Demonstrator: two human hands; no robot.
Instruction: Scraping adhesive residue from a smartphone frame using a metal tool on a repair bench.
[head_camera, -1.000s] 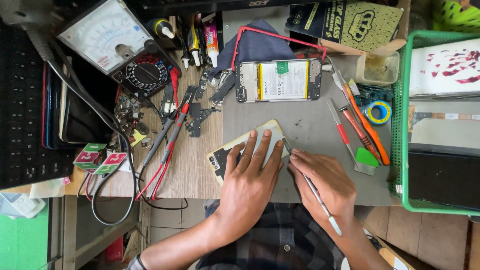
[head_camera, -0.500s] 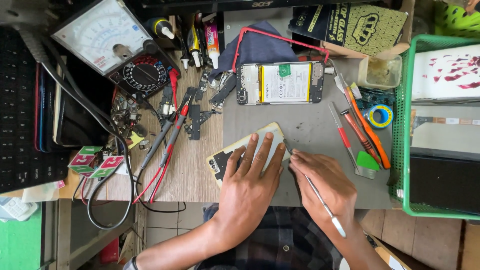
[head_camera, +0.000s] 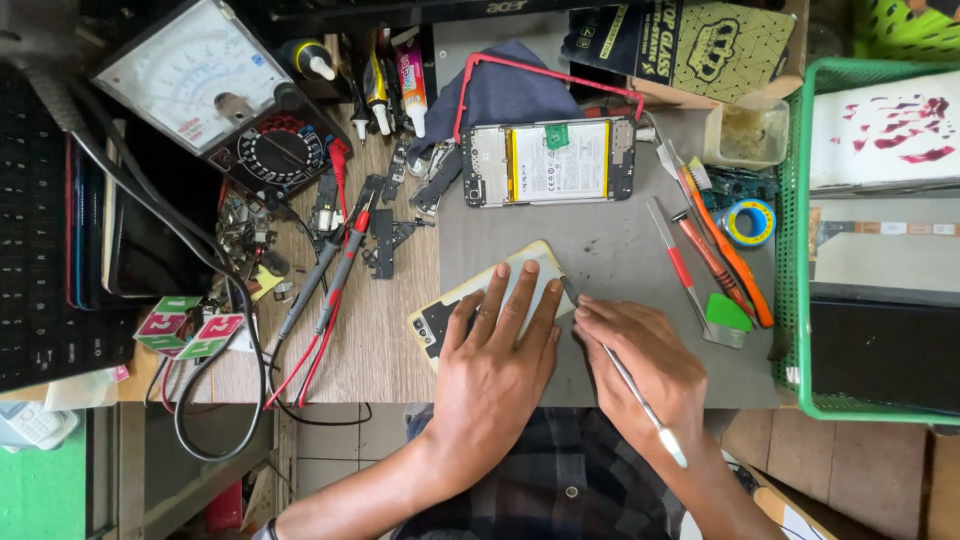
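In the lower middle, the left hand (head_camera: 497, 352) presses flat, fingers apart, on the phone cover (head_camera: 480, 300), while the right hand (head_camera: 640, 362) pinches a thin metal tool (head_camera: 625, 375).

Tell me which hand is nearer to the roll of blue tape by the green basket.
Right. The right hand, holding a thin metal tool, lies below-left of the roll of blue tape. The left hand presses a phone back cover farther left.

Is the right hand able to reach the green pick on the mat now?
Probably yes. The green pick lies uncovered just beside the right hand, but that hand holds a metal tool.
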